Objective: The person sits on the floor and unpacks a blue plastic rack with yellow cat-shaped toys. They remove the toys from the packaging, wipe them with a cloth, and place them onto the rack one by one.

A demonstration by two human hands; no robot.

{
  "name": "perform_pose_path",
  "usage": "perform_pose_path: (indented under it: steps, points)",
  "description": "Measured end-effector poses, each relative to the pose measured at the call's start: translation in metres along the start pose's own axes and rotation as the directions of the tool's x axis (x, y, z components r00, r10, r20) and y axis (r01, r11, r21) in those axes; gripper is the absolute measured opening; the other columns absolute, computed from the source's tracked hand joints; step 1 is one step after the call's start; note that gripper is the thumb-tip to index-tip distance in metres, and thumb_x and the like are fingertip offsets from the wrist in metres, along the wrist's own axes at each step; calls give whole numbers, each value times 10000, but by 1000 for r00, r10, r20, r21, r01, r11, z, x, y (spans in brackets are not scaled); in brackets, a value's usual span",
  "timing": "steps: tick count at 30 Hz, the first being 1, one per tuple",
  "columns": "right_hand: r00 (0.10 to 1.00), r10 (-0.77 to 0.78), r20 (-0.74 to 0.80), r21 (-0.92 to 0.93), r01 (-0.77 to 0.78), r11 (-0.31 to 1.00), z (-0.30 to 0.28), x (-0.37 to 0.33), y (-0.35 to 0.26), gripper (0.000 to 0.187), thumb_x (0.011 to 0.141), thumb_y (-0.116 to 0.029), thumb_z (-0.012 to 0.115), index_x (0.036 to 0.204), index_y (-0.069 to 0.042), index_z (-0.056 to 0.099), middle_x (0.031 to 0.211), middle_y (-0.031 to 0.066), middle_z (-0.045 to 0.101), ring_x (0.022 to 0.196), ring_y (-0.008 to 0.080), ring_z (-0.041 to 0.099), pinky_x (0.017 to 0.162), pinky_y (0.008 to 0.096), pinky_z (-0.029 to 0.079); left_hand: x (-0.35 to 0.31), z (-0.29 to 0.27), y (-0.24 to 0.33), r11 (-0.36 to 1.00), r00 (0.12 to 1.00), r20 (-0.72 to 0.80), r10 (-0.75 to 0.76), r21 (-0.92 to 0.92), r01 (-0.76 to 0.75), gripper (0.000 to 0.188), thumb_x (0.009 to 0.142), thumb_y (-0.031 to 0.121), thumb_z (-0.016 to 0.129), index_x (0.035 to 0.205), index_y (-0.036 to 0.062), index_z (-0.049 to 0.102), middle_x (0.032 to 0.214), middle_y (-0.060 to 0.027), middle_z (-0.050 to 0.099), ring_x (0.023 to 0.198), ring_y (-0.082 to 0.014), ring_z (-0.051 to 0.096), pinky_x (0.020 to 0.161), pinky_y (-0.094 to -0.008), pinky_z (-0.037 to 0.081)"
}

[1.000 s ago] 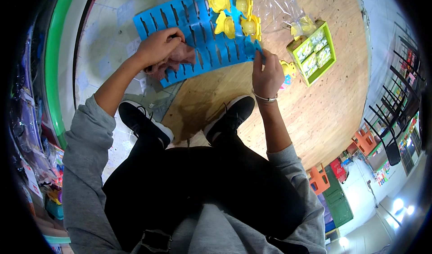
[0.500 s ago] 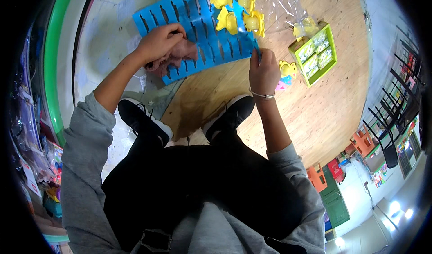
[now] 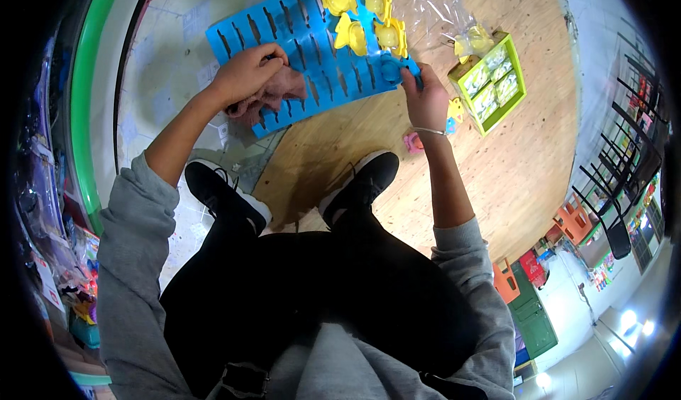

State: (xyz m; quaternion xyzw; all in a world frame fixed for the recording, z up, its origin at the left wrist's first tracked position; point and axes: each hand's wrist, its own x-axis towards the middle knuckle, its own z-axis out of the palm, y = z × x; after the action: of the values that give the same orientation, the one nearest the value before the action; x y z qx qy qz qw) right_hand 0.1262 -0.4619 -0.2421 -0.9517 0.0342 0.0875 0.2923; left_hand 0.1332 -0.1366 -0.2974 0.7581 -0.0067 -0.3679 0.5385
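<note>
A blue mat [image 3: 312, 67] with rows of dark slots lies at an angle on the floor. My left hand [image 3: 248, 74] is closed on a crumpled brownish-pink cloth [image 3: 277, 91], pressed against the mat's near left part. At the mat's right corner my right hand [image 3: 428, 101] pinches the edge of a small blue moulded plastic piece [image 3: 391, 68], between thumb and forefinger. Its blue blends with the mat, so its full outline is hard to make out. Several yellow moulded plastic pieces [image 3: 351, 35] sit grouped on the mat's far right part.
Right of the mat stands a lime-green box [image 3: 505, 109] with packets inside. A clear plastic bag [image 3: 443, 10] with a yellow piece [image 3: 474, 42] lies beyond it. Small coloured pieces [image 3: 413, 142] lie by my right wrist. My shoes [image 3: 365, 184] stand on the near floor.
My right hand has shifted slightly right, and the blue piece now shows beside its fingertips. The mat and the yellow pieces have slid slightly left. My left hand keeps the cloth nearly in place.
</note>
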Motion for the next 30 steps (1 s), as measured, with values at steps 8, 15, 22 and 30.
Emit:
perform_pose_path:
  steps: [8,15,22,30]
  points:
    - [991,-124,-44,-288,106,952,17,-6,-1,194,891,-205,579,827,-60,467,616,176,571,563,389,573,478,474,436,8,0,-9,998,999,-21,49,42,-48,203,928,229,461,988,60,558,559,-45,530,422,-123,494,437,-286,382]
    - [991,13,135,-109,2,994,2,-1,1,251,901,-299,567,959,-58,529,732,195,633,652,363,631,536,414,491,5,1,0,996,997,-36,74,53,-72,212,927,232,473,967,44,562,573,-53,539,430,-120,499,447,-283,392]
    - [886,455,-83,359,-400,843,-54,-35,53,321,882,-268,613,1079,-17,580,986,170,646,757,242,659,684,307,522,-6,-2,19,997,997,-47,-63,-47,61,218,927,251,494,974,52,571,578,-47,535,436,-104,493,448,-267,387]
    - [986,147,-80,-278,-164,946,-43,-64,113,577,727,-214,737,1229,-47,504,1132,192,545,992,339,563,833,406,488,-32,16,60,927,975,86,-205,-304,222,228,932,263,510,955,55,600,894,-6,575,857,-87,515,780,-234,417]
